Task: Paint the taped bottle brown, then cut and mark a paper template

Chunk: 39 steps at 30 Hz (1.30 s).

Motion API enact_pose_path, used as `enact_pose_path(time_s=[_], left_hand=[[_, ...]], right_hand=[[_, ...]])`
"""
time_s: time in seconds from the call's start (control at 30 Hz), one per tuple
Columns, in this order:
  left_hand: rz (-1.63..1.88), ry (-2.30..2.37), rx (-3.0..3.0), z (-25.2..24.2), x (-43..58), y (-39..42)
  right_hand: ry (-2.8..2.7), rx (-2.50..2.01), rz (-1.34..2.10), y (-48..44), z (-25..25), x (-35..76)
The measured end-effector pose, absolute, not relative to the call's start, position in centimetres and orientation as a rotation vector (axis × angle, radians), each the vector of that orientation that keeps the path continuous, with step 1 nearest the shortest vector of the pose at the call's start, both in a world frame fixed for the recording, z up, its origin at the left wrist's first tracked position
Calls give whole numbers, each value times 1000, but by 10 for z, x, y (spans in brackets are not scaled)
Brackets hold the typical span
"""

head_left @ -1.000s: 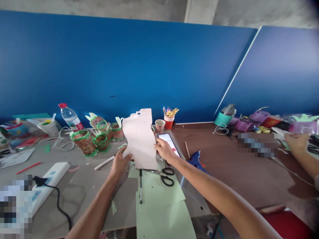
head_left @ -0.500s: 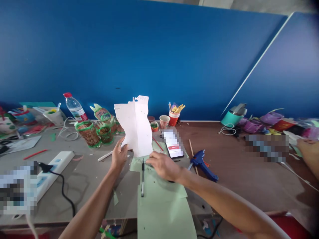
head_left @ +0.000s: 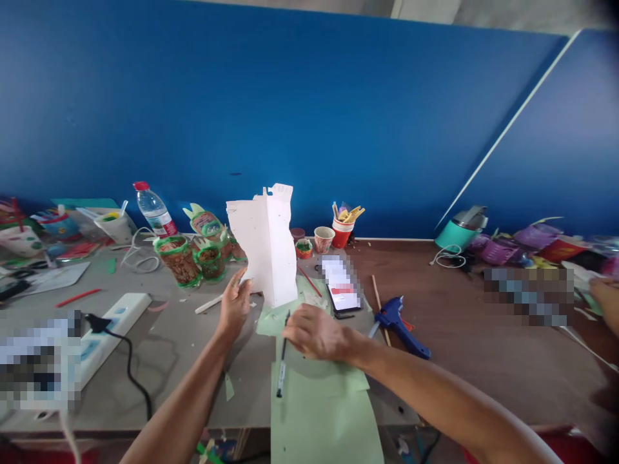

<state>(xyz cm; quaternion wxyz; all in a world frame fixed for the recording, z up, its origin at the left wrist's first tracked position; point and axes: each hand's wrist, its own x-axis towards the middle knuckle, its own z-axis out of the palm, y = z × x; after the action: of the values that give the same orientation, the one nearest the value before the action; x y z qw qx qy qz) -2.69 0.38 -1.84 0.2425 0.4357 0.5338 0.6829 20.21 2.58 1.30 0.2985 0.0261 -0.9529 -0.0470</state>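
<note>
My left hand (head_left: 236,304) is closed on the lower left edge of a white folded sheet of card (head_left: 264,248), which stands upright with a crease down its middle and a wavy outline. My right hand (head_left: 312,330) has its fingers curled at the upper part of a black-and-clear pen (head_left: 282,370), pinching it. The pen slants over light green paper sheets (head_left: 324,419) that reach past the table's front edge. Part of the pen is hidden by my fingers.
Behind stand paper cups (head_left: 324,240), decorated brown jars (head_left: 180,261) and a water bottle (head_left: 155,212). A phone (head_left: 342,283) and a blue glue gun (head_left: 401,327) lie to the right, a power strip (head_left: 116,328) to the left. Another person's hand (head_left: 607,299) shows at far right.
My right hand has come onto the pen and curled its fingers on it; the pen has tilted from nearly straight. My left hand still holds the card. The view has shifted slightly.
</note>
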Motion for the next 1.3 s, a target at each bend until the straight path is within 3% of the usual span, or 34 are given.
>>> enact_pose_path(time_s=[0.1,0.23,0.37,0.67,0.87,1.3], left_hand=[[1898,1239,986,-11,-22,1],[1813,1111,887,-6,-17,1],[1609,1351,1138,-13,-16,5],[1469,1732,1479,-27,-26,8],[1408,1826,1559,-28,-23,5],[1149,1981,2013,-30,-21,0]], right_hand=[[-2321,-104,-14,28,19,220],[-1908,-450,420,29,29,233],[-1629,-460,805,24,38,231],[-1623,-589,1196,12,28,209],[-1620,-636,1330,10,14,199],[-1675,-960,1170,17,-8,199]])
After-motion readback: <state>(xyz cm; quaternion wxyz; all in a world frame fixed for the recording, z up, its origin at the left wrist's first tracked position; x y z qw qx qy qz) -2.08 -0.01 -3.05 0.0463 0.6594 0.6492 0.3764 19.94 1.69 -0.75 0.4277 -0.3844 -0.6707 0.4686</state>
